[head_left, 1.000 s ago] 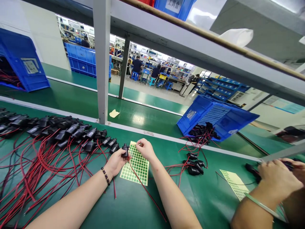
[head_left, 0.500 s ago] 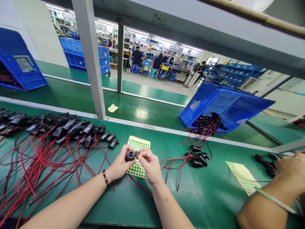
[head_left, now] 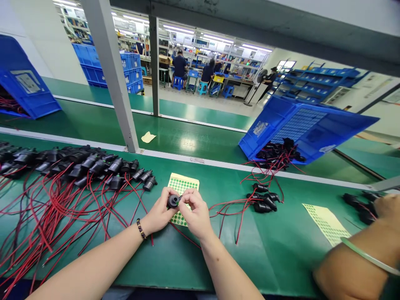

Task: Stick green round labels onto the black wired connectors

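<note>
My left hand [head_left: 163, 211] is closed around a small black pump [head_left: 173, 201], its round end with a central nozzle facing up. My right hand [head_left: 196, 211] pinches at the pump's right side, where a bit of green from a round sticker [head_left: 177, 203] shows at the fingertips. Under both hands lies a pale yellow sheet of green dot stickers [head_left: 184, 183], partly covered. A red wire [head_left: 184, 236] trails from the held pump across the green table.
Many black pumps with red wires [head_left: 93, 166] are heaped at the left. Several more pumps [head_left: 264, 199] lie at the right, before a tilted blue crate [head_left: 265, 125]. A co-worker's arm [head_left: 353, 262] reaches in near another sticker sheet [head_left: 328, 223]. A metal post [head_left: 115, 83] stands ahead.
My right fingertips have come in against the pump with the green sticker, which was just off its side before. The view has shifted slightly. The co-worker's arm moved a little.
</note>
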The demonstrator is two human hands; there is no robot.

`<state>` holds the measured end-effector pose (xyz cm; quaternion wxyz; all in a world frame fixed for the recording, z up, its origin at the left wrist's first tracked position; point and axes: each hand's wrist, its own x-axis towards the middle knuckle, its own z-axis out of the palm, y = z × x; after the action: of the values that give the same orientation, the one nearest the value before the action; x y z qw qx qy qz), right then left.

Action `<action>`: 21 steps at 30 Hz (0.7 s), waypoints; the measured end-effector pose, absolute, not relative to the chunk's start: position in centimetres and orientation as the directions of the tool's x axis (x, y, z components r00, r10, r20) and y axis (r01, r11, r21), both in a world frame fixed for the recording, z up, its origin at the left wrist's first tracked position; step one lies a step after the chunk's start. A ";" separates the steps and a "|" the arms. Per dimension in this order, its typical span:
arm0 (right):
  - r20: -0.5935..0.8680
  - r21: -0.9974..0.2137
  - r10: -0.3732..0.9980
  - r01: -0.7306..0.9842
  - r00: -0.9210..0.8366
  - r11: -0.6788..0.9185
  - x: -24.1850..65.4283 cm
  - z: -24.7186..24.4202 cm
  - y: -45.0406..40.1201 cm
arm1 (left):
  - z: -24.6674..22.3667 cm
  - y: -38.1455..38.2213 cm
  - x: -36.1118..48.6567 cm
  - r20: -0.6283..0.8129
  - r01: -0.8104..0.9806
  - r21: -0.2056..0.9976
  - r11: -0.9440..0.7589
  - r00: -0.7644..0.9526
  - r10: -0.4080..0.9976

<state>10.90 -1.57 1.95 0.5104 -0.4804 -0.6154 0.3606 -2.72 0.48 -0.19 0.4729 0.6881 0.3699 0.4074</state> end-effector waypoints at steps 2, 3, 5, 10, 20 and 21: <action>0.312 -0.917 0.950 0.256 -0.014 0.305 10.7 2.1 -1.6 | -0.3 0.5 -2.7 0.215 0.130 0.949 -0.286 0.395 0.893; 0.327 -0.908 0.945 0.273 -0.012 0.317 10.7 2.2 -1.6 | -0.3 0.5 -2.7 0.217 0.132 0.948 -0.289 0.395 0.893; 0.352 -0.892 0.936 0.303 -0.006 0.337 10.5 2.3 -1.7 | -0.4 0.5 -2.7 0.222 0.137 0.945 -0.296 0.394 0.892; 0.381 -0.870 0.925 0.339 0.004 0.357 10.2 2.3 -1.8 | -0.6 0.5 -2.7 0.228 0.162 0.936 -0.312 0.396 0.889; 0.367 -0.874 0.930 0.351 0.021 0.337 10.3 2.1 -1.9 | -1.1 0.7 -2.8 0.231 0.229 0.911 -0.344 0.409 0.883; 0.358 -0.882 0.933 0.339 0.030 0.328 10.3 2.0 -1.9 | -1.2 0.7 -2.8 0.233 0.237 0.907 -0.348 0.407 0.883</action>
<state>10.28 -1.93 1.97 0.5125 -0.5023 -0.6334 0.2896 -2.79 0.67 -1.16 0.4205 0.7256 0.3861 0.3842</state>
